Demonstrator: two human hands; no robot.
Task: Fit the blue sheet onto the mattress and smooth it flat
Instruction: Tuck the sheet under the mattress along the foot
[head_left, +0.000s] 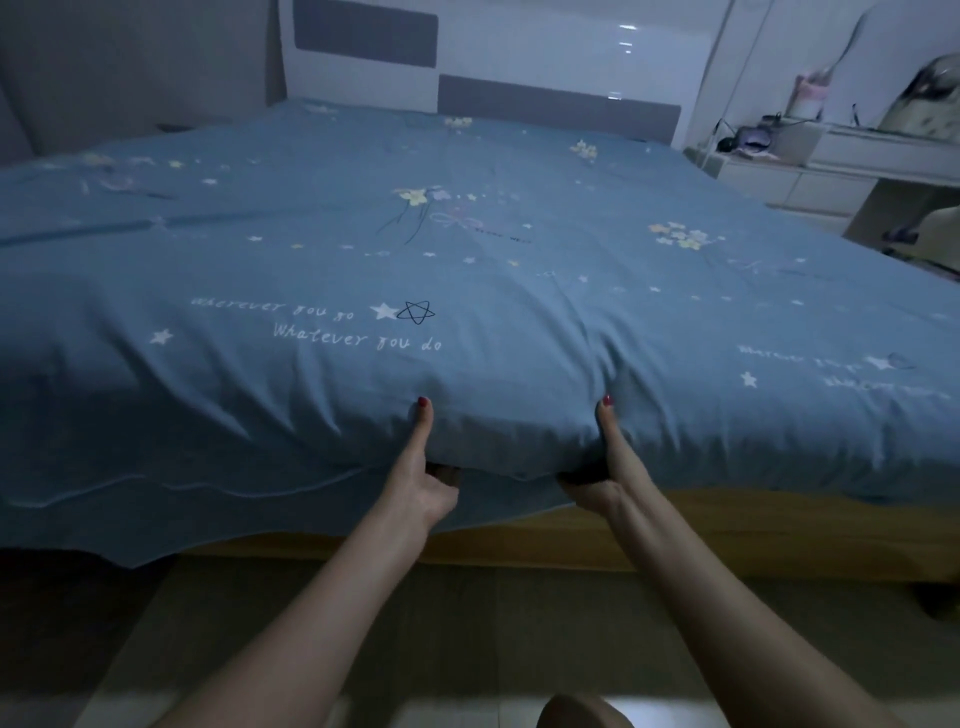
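My left hand (423, 480): thumb up against the side of the foot edge, fingers curled under it and out of sight; closed on the blue sheet (467, 249) and the mattress edge beneath it.
My right hand (605, 467): same grip just to the right, thumb up on the fabric, fingers tucked under the edge; the cloth bunches into creases around the thumb.
Between my hands: the edge bulges toward me and sits lifted off the wooden bed frame (753, 525).
Blue sheet: spread over the whole mattress, long axis running away from me toward the headboard (519, 67); the printed lettering reads upright from my end.
Left of my hands: the sheet's hem hangs loose below the mattress edge, draping over the frame toward the floor (467, 623).
Right of my hands: the fabric wraps the edge closely, with the frame showing below.
Top surface: mostly flat, soft folds at the left.
Far right: a white bench (831, 156) with small cluttered items, beside the bed.
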